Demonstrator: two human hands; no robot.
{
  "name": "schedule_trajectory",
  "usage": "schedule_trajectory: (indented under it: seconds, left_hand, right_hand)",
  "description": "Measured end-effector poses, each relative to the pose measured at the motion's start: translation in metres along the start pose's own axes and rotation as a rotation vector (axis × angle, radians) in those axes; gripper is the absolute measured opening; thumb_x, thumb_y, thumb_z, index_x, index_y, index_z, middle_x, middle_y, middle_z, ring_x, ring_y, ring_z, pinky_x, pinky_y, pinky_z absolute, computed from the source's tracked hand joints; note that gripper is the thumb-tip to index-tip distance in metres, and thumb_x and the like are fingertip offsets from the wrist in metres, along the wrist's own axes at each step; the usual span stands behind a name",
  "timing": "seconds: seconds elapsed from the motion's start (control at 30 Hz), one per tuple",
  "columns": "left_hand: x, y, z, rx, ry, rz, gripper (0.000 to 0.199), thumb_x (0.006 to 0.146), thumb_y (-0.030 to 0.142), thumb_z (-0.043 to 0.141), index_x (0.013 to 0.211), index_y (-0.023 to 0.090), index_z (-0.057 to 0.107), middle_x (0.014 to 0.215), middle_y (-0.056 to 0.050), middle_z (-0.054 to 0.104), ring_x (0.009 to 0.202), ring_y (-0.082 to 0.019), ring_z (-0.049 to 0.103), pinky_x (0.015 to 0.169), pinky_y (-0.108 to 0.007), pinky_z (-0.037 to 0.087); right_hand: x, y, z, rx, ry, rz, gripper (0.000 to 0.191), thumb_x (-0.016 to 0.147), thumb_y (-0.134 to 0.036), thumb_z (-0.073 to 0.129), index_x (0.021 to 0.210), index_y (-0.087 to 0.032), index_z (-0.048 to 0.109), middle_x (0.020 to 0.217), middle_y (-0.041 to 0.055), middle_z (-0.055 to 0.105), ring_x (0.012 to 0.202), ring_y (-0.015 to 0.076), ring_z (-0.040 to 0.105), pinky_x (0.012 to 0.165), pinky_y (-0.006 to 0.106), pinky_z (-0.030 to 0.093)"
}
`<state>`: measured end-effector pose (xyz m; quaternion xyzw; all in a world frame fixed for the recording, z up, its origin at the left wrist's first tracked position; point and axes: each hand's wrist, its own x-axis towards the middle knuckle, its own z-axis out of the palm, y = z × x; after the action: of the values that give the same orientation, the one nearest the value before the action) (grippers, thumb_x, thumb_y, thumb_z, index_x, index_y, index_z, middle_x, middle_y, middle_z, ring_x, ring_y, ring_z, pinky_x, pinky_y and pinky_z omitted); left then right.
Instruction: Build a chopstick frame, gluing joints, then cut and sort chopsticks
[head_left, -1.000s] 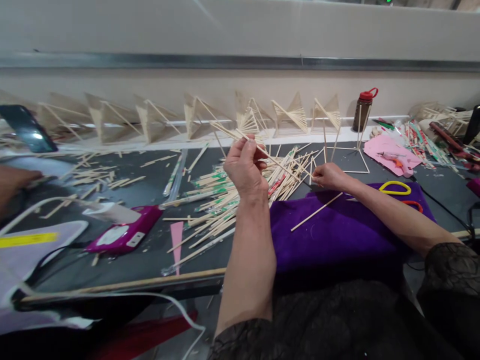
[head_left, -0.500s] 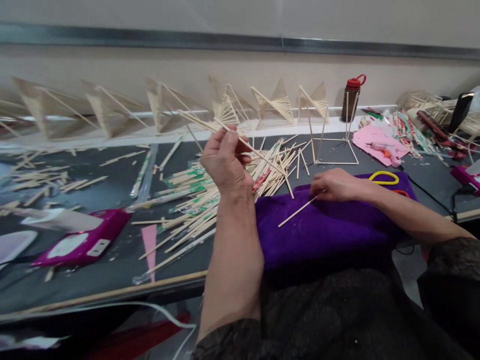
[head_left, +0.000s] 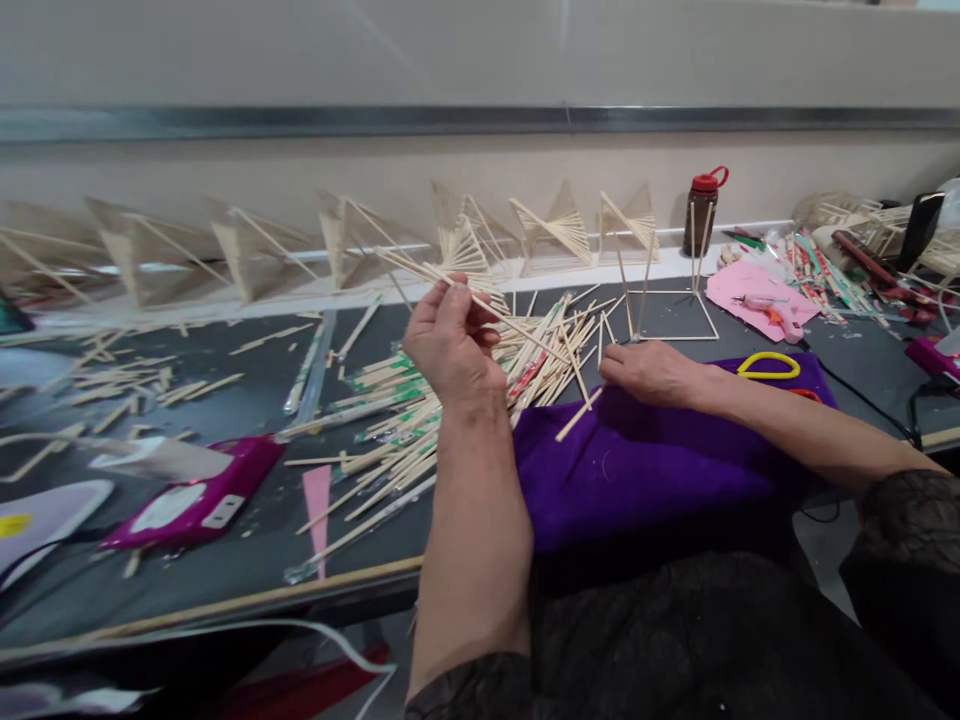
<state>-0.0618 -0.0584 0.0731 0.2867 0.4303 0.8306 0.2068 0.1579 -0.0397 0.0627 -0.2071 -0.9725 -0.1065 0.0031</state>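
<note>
My left hand is raised above the pile of loose and wrapped chopsticks, its fingers closed around a few bare wooden chopsticks that stick out on both sides. To the right, my right hand pinches one chopstick low over a folded purple cloth. That chopstick's near end points down and left; its other end is hidden by the fingers. Just behind the right hand stands a square stick frame with thin uprights at its corners.
Several twisted stick structures line the wall. A bottle with a red lid stands behind the frame. A glue gun lies on pink paper. Yellow scissor handles rest on the cloth. A magenta device sits left.
My right hand has shifted left, so less of its chopstick shows. My left hand keeps its grip on the chopsticks. The whole view has tilted up slightly and turned left.
</note>
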Motion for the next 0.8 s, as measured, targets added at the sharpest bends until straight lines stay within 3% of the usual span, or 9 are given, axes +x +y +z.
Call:
schedule_trajectory:
  seconds: [0.3, 0.6, 0.8]
  left_hand:
    - [-0.006, 0.008, 0.005, -0.026, 0.057, -0.035, 0.023, 0.066, 0.038, 0.078, 0.082, 0.022, 0.07, 0.065, 0.003, 0.064, 0.048, -0.006, 0.051, 0.037, -0.018, 0.029]
    - [-0.011, 0.017, 0.009, -0.039, 0.097, -0.074, 0.024, 0.065, 0.033, 0.076, 0.083, 0.019, 0.07, 0.061, 0.004, 0.062, 0.044, -0.005, 0.05, 0.037, -0.016, 0.028]
    - [-0.011, 0.014, 0.008, -0.047, 0.06, -0.067, 0.025, 0.065, 0.034, 0.076, 0.084, 0.019, 0.07, 0.06, 0.005, 0.062, 0.044, -0.005, 0.051, 0.037, -0.016, 0.027]
  right_hand:
    - [0.049, 0.015, 0.014, -0.019, -0.01, 0.072, 0.031, 0.099, -0.009, 0.032, 0.117, -0.012, 0.058, 0.118, 0.0162, 0.062, 0.097, 0.0203, 0.061, 0.074, 0.03, 0.045]
    - [0.112, 0.029, 0.022, 0.086, 0.012, 0.361, 0.038, 0.096, -0.01, 0.034, 0.121, -0.011, 0.062, 0.125, 0.0197, 0.061, 0.108, 0.0282, 0.065, 0.084, 0.036, 0.054]
    - [0.135, 0.032, 0.032, 0.095, -0.001, 0.354, 0.034, 0.094, -0.013, 0.043, 0.118, -0.01, 0.068, 0.123, 0.0199, 0.063, 0.114, 0.0311, 0.063, 0.087, 0.039, 0.055]
